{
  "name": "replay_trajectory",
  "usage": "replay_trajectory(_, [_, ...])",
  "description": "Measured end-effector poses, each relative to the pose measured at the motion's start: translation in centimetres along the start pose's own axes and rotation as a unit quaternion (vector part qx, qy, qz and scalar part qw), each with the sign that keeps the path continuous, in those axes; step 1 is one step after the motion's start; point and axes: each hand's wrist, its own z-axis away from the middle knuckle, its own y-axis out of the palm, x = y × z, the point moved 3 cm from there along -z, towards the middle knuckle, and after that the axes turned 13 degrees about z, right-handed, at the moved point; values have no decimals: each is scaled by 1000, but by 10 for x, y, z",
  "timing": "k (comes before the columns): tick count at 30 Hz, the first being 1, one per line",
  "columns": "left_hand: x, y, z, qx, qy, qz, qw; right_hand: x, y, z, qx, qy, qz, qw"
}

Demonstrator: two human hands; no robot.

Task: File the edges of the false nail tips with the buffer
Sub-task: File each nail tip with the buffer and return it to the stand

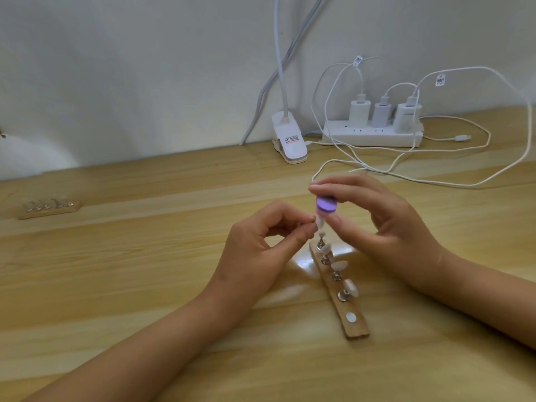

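A wooden strip (352, 323) lies on the table with several small metal stands, some carrying white false nail tips (339, 266). Its nearest spot holds only a round metal disc (350, 316). My left hand (258, 253) pinches one white nail tip (407, 226) by thumb and forefinger, just above the strip's far end. My right hand (385, 221) holds a small purple and white buffer (412, 205) upright between fingertips and thumb, its lower end touching the held nail tip.
A second wooden strip with clear nail tips (49, 206) sits at the far left. At the back stand a white clip lamp base (290, 140) and a power strip (374, 134) with three chargers; white cables (435, 178) loop across the table behind my hands.
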Motion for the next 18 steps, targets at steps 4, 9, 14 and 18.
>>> replay_trajectory(4, [1,1,0,7,-2,7,1000,4,4,2,13,-41,3,999])
replay_trajectory(9, [3,0,-2,-10,-35,52,998,0,6,2,12,-19,-84,996])
replay_trajectory(14, [4,-4,-5,-20,-30,47,998,-1,6,0,8,-18,-87,996])
replay_trajectory(18, [3,-3,-4,-15,-33,64,997,-1,4,0,3,-36,-52,998])
